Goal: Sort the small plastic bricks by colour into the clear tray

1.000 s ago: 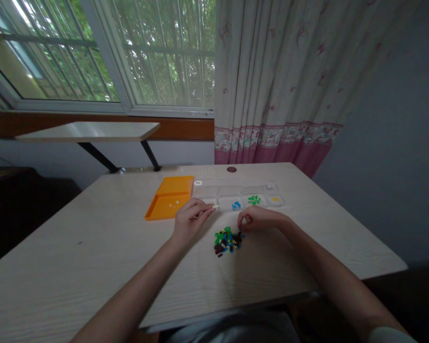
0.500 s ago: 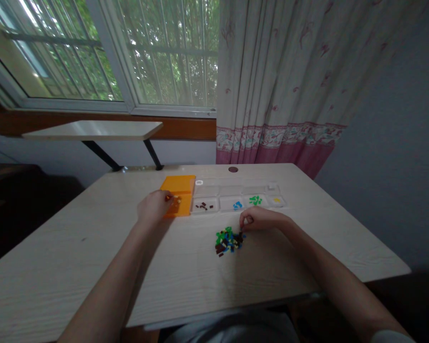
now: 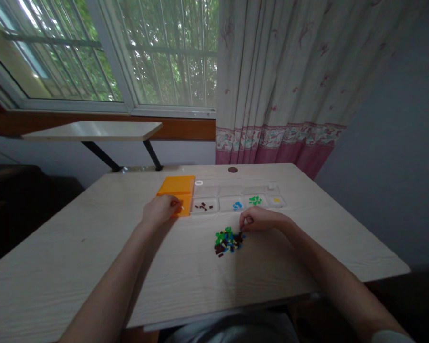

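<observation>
My left hand (image 3: 160, 211) lies over the near corner of an orange tray (image 3: 178, 186), fingers curled in a pinch around something too small to name. My right hand (image 3: 258, 219) rests on the table, fingers pinched together at the upper right edge of a small pile of mixed beads (image 3: 228, 240) in green, blue, dark brown and yellow. Behind the pile lies a clear sorting tray (image 3: 232, 191) with dark brown beads (image 3: 203, 206), blue beads (image 3: 237, 205), green beads (image 3: 254, 200) and yellow beads (image 3: 276, 200) in separate compartments.
The light wooden table (image 3: 93, 257) ends at a near edge by my body and a right edge near the grey wall. A cable hole (image 3: 232, 169) sits at the back. A small side table (image 3: 89, 129), window and curtain (image 3: 282, 81) stand behind.
My left hand swung from the clear tray's brown compartment left to the orange tray, then drew back a little toward me. The right hand stayed by the pile.
</observation>
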Demonstrator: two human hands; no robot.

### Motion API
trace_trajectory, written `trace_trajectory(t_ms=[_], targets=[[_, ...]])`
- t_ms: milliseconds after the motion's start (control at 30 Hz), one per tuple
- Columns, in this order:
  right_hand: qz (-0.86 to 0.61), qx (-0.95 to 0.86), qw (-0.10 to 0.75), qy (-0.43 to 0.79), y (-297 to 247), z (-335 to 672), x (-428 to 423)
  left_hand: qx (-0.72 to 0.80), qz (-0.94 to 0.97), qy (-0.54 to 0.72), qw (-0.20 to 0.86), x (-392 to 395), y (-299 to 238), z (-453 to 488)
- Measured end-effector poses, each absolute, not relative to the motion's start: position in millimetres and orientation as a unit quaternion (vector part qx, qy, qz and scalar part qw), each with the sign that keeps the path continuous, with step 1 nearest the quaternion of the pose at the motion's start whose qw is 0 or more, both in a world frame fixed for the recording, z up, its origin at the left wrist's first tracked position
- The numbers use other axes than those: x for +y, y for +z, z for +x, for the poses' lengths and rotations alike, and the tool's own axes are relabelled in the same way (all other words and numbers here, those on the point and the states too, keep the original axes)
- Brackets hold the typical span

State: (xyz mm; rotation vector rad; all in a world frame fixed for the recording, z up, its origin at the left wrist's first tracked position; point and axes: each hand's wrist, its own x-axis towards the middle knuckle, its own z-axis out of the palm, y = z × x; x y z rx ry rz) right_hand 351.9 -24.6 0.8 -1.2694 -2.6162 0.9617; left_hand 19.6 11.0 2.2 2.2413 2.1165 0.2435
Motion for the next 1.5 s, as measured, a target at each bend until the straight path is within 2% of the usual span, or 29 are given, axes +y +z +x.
trace_trajectory(t_ms=[167, 333, 567, 1233, 1500], targets=[[-0.422, -0.846, 0.101, 0.311, 0, 350, -22, 0.638, 0.747, 0.186, -0.025, 2, 12, 36], [-0.426, -0.825, 0.192, 0.320, -5, 341, -24, 0.508, 0.809, 0.288, 0.071, -17, 4, 77], [-0.400, -0.827, 0.260, 0.297, -18, 328, -31, 0.388, 0.863, 0.295, 0.134, -46, -10, 122], [-0.388, -0.846, 0.311, 0.193, -23, 322, -34, 0.392, 0.840, 0.330, 0.180, -42, -13, 123], [-0.425, -0.808, 0.399, 0.086, -12, 331, -32, 0.323, 0.902, 0.222, 0.182, -40, -12, 114]])
